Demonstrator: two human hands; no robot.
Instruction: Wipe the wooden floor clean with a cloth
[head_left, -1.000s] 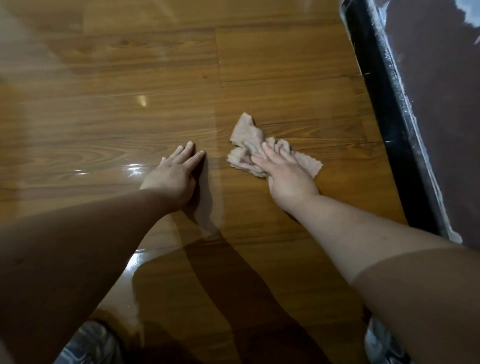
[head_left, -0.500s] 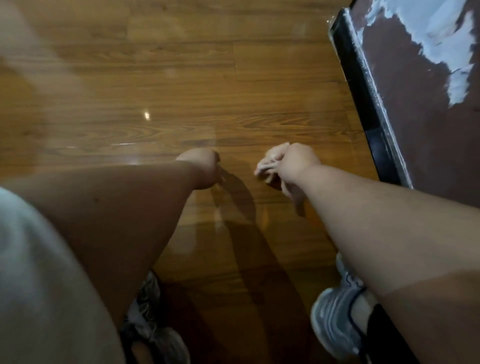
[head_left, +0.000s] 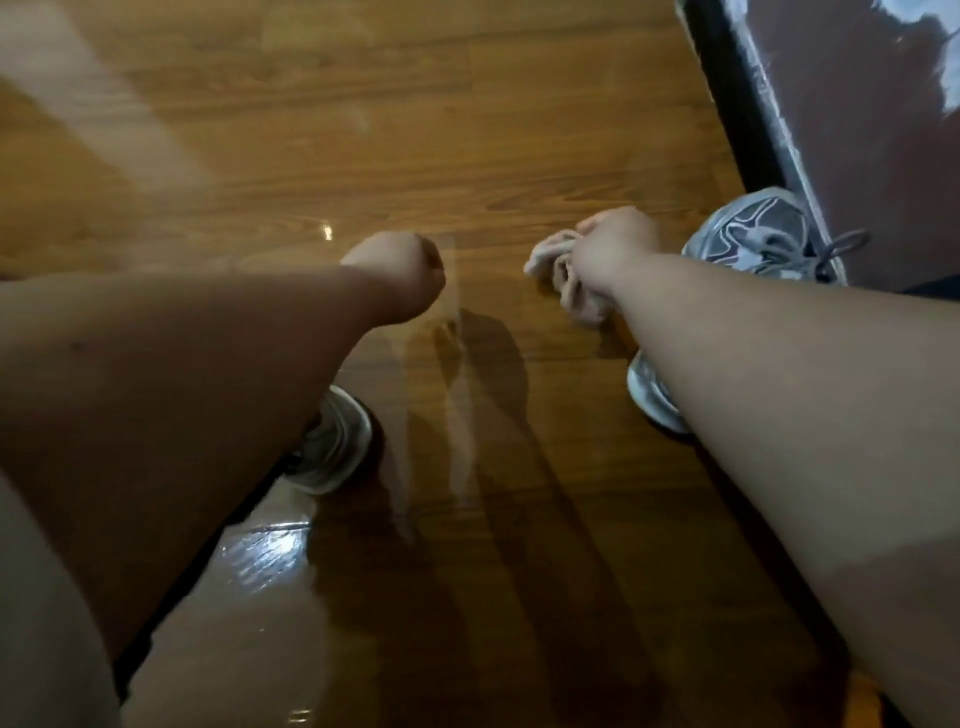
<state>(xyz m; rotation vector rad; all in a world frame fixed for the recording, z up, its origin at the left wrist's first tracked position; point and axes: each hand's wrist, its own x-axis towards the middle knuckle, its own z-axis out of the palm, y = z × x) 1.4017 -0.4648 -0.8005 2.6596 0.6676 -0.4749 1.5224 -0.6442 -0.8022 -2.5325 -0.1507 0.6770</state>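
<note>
Head camera looks down on a person's two bare forearms stretched over a glossy wooden floor (head_left: 363, 156). The right hand (head_left: 613, 244) has its grip closed around a pale cloth (head_left: 566, 283), which hangs bunched and crumpled from the fingers. The cloth sits just beside a grey shoe (head_left: 753, 234), on the side away from the dark panel (head_left: 727, 104) that the shoe stands against. Whether the cloth's lower folds touch the boards cannot be told from this angle.

The left hand (head_left: 397, 270) is well apart from the grey shoe, beyond the cloth. It is seen from behind the wrist with its fingers tucked out of sight. Nothing shows in its grip, and whether that grip is clenched or merely loose cannot be told. A second shoe (head_left: 332, 447) peeks out from under the left forearm, nearer the camera than the grey shoe.

The wiping appears to be between strokes, with the cloth gathered up, not spread flat. Shiny, wet-looking streaks on the boards towards the camera from the grey shoe suggest work remains. The next move would likely call for lowering the cloth, opening it out under a flat palm and pressing it evenly along the grain, keeping clear of both shoes.
</note>
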